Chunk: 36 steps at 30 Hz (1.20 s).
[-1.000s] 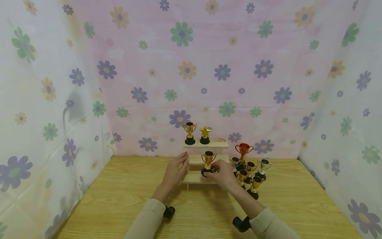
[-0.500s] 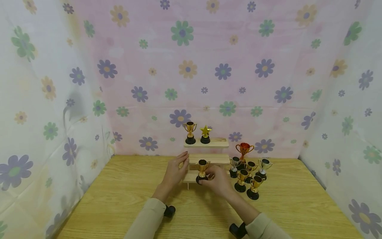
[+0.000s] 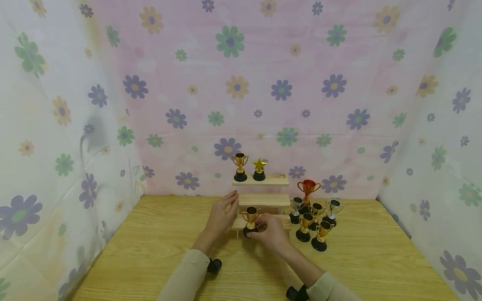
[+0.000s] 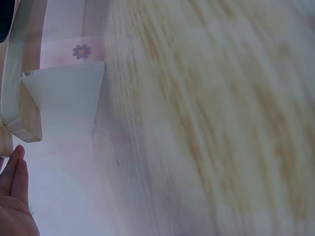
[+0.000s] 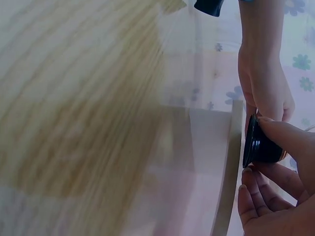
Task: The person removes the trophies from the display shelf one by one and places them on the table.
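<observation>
A small gold trophy cup [image 3: 250,214] with a black base is held upright by my right hand [image 3: 273,235] over the left part of the lowest step of a wooden tiered shelf [image 3: 263,200]. In the right wrist view, thumb and fingers pinch the black base [image 5: 266,146] close to the step's edge; whether it touches is hard to tell. My left hand [image 3: 221,215] lies against the shelf's left side with straight fingers, which the left wrist view shows beside the wood edge. On the top step stand a gold cup [image 3: 240,166] and a gold star trophy [image 3: 259,168].
Right of the shelf several trophies stand grouped on the wooden table [image 3: 158,234]: a larger red cup [image 3: 308,188], silver cups such as the right-hand silver cup [image 3: 333,209], and gold cups such as the front gold cup [image 3: 321,234]. Flowered cloth [image 3: 256,62] encloses the table.
My right hand has carried the gold trophy cup left and down toward the front of the lowest step. The left hand has stayed at the shelf's side.
</observation>
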{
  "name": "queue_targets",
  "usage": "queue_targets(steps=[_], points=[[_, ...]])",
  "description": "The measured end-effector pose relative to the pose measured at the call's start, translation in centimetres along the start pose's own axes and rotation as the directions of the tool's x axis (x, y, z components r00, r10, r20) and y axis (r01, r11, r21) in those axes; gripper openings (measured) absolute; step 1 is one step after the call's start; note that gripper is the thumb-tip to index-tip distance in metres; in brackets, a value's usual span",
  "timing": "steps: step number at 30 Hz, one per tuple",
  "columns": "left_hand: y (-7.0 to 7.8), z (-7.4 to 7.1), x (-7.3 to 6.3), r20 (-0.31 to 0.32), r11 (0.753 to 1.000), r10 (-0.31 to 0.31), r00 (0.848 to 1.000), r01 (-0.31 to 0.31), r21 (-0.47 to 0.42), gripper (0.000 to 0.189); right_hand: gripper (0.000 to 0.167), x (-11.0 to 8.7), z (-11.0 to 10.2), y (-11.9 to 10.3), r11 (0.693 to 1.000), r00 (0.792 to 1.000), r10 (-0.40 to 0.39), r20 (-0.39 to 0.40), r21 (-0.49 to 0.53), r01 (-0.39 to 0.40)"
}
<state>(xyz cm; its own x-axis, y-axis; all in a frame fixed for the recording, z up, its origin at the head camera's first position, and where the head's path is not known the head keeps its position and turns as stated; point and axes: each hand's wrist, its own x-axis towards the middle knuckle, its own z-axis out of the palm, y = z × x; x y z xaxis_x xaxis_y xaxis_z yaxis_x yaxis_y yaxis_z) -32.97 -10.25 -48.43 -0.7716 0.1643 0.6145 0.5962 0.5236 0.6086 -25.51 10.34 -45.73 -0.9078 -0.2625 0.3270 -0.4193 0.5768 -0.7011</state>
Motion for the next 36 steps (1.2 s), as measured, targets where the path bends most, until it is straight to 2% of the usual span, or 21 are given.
queue_targets(steps=[4,11,14,20,31,36], points=[[0.0,0.1,0.2,0.002,1.0,0.0,1.0,0.0,0.005,0.035,0.025,-0.2,0.4,-0.2,1.0,1.0,-0.003,0.002,0.029,0.003],[0.3,-0.4,2.5,-0.012,1.0,0.029,1.0,-0.029,0.005,0.035,0.024,0.7,0.7,-1.0,0.998,1.0,-0.019,0.025,0.056,0.017],[0.3,-0.6,2.9,-0.004,0.999,0.036,0.999,-0.036,-0.002,0.035,0.024,0.7,1.2,-1.3,0.999,0.998,-0.031,0.045,0.038,0.03],[0.1,-0.3,2.4,-0.002,0.999,0.043,0.999,-0.043,-0.005,0.036,0.021,0.1,2.5,-1.2,0.999,0.995,-0.03,0.09,0.034,0.027],[0.2,-0.1,0.9,0.009,1.0,-0.013,1.0,0.013,-0.014,0.035,0.017,-0.8,4.0,-1.2,0.997,0.986,-0.021,0.165,0.074,0.008],[0.1,0.0,0.4,0.002,0.999,-0.035,0.999,0.035,-0.006,0.035,0.018,-1.1,4.5,-1.2,0.998,0.983,-0.004,0.183,0.056,-0.006]])
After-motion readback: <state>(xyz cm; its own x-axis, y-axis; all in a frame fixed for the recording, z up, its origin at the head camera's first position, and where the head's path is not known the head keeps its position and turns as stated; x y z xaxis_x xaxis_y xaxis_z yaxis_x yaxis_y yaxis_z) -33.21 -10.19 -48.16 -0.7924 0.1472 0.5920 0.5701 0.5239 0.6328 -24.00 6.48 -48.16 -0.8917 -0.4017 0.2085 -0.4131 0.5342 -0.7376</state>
